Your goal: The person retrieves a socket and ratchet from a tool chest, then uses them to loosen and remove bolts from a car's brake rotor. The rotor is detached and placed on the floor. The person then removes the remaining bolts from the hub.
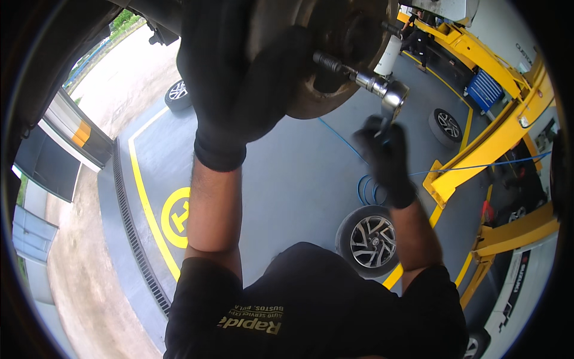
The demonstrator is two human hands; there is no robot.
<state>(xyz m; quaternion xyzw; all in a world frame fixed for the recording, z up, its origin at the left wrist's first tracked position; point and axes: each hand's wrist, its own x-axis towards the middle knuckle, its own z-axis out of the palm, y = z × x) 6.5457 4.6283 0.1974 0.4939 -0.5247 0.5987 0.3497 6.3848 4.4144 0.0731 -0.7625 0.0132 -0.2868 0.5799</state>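
Note:
A rusty, round wheel hub with a brake disc or drum (323, 99) hangs at the top, threaded studs sticking out of it. My left hand (239, 102), in a black glove, is raised against its left side; the fingers are dark and blurred, so their grip does not show. A chrome ratchet wrench (395, 99) with a socket (371, 84) lines up with one wheel stud (329, 61) on the hub face. Below the ratchet's head, my right hand (385, 158), also gloved in black and blurred by motion, is closed round its handle.
An alloy wheel (368, 242) lies on the grey floor, beside a coiled blue hose (368, 190). Other wheels lie farther off. Yellow lift arms (478, 146) stand at the right, with a blue tool cabinet (484, 90) behind. Another person (418, 42) stands at the far right.

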